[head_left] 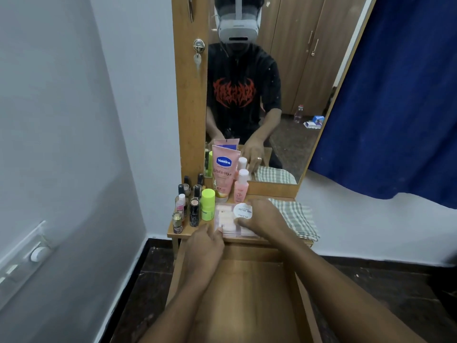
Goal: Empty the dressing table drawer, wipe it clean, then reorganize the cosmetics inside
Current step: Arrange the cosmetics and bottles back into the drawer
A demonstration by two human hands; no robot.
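Head view: drawer (249, 293) is sitting pulled out below the table top (247, 240), nothing showing on the part of its wooden floor visible between the forearms. Cosmetics are all sitting up on the table top, in front of the mirror (272, 95).

Left hand (205, 243) is reaching to the near left corner of a flat clear case (230, 220), fingers curled narrow, tips touching its edge. Can't tell if it's actually gripping.

Right hand (262, 217) is lying over the right side of the same case, thumb and fingers pinching a round white tub (243, 211) that's resting on top of the case.

Checked cloth (296, 216) is lying folded just right of the case, partly under the right wrist.

Behind the case: pink tube (223, 174) standing upright, small pink bottle (241, 185) beside it on the right. Green jar (207, 204) is standing just left of the case. Nail polish bottles (188, 206) are clustering at the table's left edge.
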